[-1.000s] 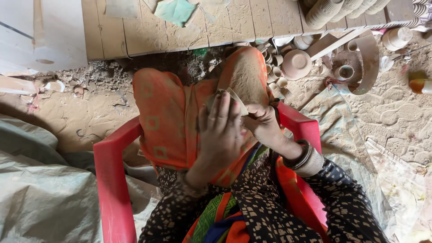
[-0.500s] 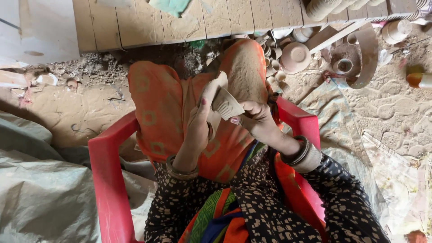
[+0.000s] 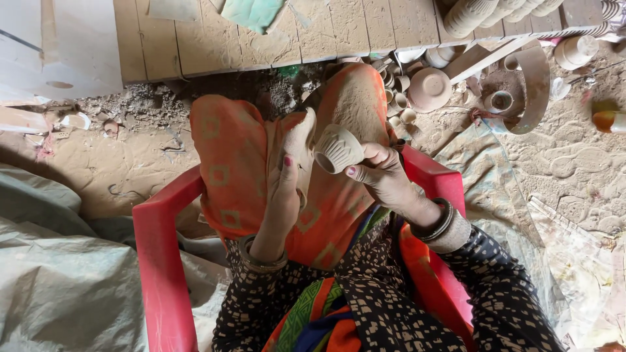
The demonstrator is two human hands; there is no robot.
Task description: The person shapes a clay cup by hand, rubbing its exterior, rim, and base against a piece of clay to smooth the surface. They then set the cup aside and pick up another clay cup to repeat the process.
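Over my lap, between the two red arms of the chair [image 3: 160, 261], I see one small unfired clay cup [image 3: 338, 148], ribbed on its side, its mouth tipped toward my left. My right hand [image 3: 385, 176] grasps it, fingertips curled round its base and the thumb pressed near the rim. My left hand [image 3: 287, 189] stands upright just beside the cup, fingers straight and held loosely together, its edge near the rim; I cannot tell whether it actually touches the clay, and it grips nothing. I count one bangle at my left wrist and two or three stacked at my right.

Beneath both hands lies my orange cloth [image 3: 241, 169] with pale square marks, dusted with clay where it drapes over my knees. Below that comes my dark patterned sleeve and a striped scarf of green, blue and orange.

Beyond the chair's front edge the sandy ground [image 3: 587, 169] carries more pottery: one wide shallow clay bowl [image 3: 429, 89], one curved clay band [image 3: 536, 91] with one small cup [image 3: 501, 101] inside its arc, and a cluster of at least five tiny cups near the bowl, too crowded for an exact count. At the far edge runs a wooden plank platform [image 3: 195, 39] with several pots lying in a row at its right corner. One grey tarpaulin [image 3: 59, 280] lies crumpled by the chair's left arm.
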